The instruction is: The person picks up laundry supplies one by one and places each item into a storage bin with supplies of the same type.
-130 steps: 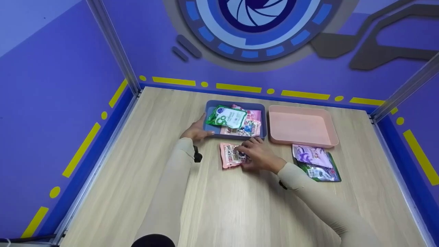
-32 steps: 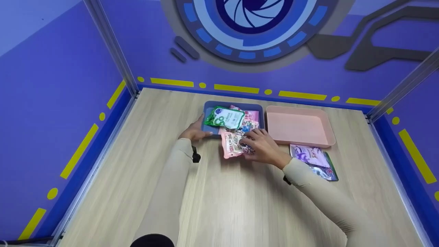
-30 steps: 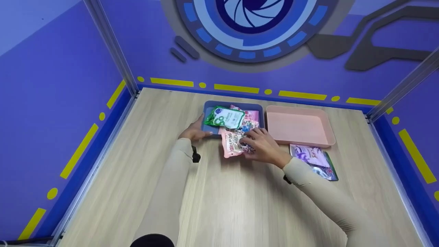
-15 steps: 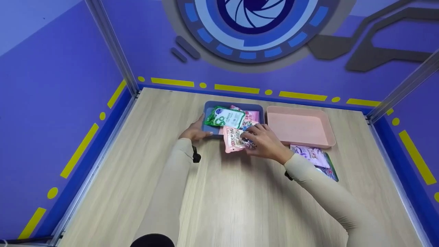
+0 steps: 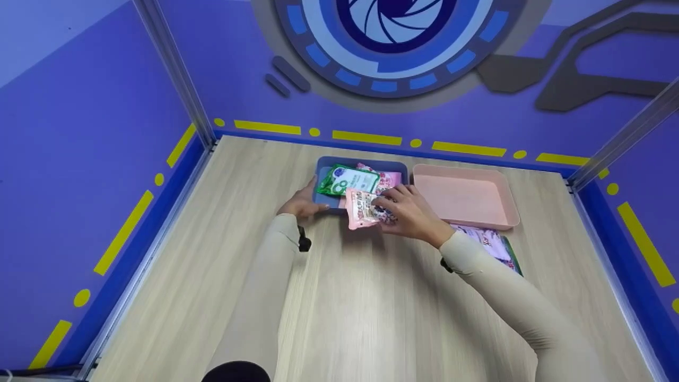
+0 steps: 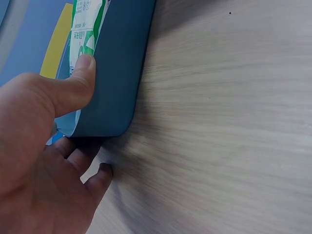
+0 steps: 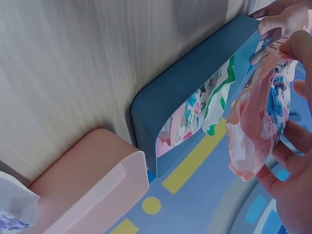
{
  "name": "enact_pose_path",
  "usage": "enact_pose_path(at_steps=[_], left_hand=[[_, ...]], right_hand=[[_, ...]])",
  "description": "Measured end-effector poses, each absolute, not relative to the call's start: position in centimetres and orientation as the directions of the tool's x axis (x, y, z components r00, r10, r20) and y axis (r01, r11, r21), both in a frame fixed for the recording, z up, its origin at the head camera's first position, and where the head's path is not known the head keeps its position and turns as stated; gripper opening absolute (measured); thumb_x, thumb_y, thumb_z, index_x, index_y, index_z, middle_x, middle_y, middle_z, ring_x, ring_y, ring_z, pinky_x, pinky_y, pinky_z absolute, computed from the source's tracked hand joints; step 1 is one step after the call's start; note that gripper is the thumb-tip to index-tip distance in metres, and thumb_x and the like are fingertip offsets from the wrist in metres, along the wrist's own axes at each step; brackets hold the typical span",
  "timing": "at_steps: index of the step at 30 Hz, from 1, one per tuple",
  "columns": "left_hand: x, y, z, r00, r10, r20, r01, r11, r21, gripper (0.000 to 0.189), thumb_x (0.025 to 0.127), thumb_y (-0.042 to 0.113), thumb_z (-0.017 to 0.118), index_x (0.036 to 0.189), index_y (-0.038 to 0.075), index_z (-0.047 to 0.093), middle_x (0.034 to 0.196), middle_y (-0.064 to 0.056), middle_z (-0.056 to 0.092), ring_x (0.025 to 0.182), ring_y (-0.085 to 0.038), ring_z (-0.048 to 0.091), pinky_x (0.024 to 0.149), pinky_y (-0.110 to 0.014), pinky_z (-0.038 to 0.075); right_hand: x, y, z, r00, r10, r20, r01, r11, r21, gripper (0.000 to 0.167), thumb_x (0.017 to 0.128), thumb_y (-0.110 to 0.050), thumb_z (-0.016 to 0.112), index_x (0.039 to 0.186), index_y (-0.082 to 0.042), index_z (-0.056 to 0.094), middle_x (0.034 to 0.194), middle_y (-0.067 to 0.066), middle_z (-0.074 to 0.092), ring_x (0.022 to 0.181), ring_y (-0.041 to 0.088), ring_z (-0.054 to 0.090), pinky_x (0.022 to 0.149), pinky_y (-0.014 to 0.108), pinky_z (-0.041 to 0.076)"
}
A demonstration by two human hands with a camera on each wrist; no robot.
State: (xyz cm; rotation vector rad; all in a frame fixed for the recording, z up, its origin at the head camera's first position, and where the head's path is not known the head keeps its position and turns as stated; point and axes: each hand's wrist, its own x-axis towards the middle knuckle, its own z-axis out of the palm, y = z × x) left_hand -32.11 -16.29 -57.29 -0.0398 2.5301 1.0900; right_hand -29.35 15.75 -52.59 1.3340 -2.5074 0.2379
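Note:
My right hand (image 5: 411,212) grips a pink snack bag (image 5: 358,211), thumb on one face and fingers on the other. In the head view the bag overlaps the near edge of the blue tray (image 6: 114,83); the right wrist view shows it held above that tray. Inside the tray a green-and-white bag (image 5: 353,180) lies over pink patterned bags (image 7: 187,117), partly hidden by my right hand in the head view. My left hand (image 5: 299,204) holds the tray's near left corner, thumb over the rim and fingers along the outer side.
A pink tray (image 5: 467,196) stands right beside the blue one. In front of it, a purple bag (image 5: 490,241) rests on a green-edged bag (image 5: 513,255), both partly covered by the right forearm. Purple-blue panels (image 5: 371,119) enclose the wooden table (image 5: 329,318) at the back and sides.
The right hand has lifted the pink bag off the table and carried it away from me to the blue tray's near edge. My left hand has stayed at the tray's corner.

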Motion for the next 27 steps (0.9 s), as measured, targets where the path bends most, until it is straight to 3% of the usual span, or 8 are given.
enact_pose_path(at_steps=[11, 21, 27], left_hand=[[-32.1, -16.1, -57.4, -0.920, 0.095, -0.380, -0.225, 0.666, 0.711, 0.100, 0.098, 0.029, 0.071, 0.167, 0.025, -0.001, 0.171, -0.012, 0.014, 0.156, -0.033, 0.016, 0.126, -0.047, 0.017], [-32.0, -16.3, -57.3, -0.920, 0.114, -0.374, -0.201, 0.684, 0.701, 0.099, 0.099, 0.030, 0.070, 0.167, 0.023, -0.002, 0.172, -0.012, 0.013, 0.156, -0.033, 0.016, 0.126, -0.047, 0.018], [-32.0, -16.4, -57.3, -0.927, 0.144, -0.347, -0.165, 0.675, 0.719, 0.099, 0.099, 0.029, 0.070, 0.167, 0.019, -0.001, 0.171, -0.013, 0.013, 0.156, -0.035, 0.016, 0.126, -0.047, 0.018]], right_hand=[[-30.2, 15.6, -52.0, -0.534, -0.771, 0.348, -0.821, 0.571, 0.004, 0.053, 0.080, -0.038, 0.085, 0.127, -0.019, 0.070, 0.119, 0.012, 0.066, 0.107, 0.034, 0.054, 0.091, 0.054, 0.045], [-31.0, 15.4, -51.4, -0.587, -0.750, 0.306, -0.792, 0.610, -0.025, 0.055, 0.082, -0.039, 0.084, 0.130, -0.020, 0.069, 0.125, 0.011, 0.066, 0.113, 0.033, 0.053, 0.098, 0.055, 0.043], [-31.6, 15.5, -51.2, -0.585, -0.745, 0.320, -0.789, 0.614, -0.015, 0.051, 0.083, -0.037, 0.082, 0.129, -0.018, 0.069, 0.123, 0.013, 0.067, 0.109, 0.035, 0.055, 0.101, 0.062, 0.042]])
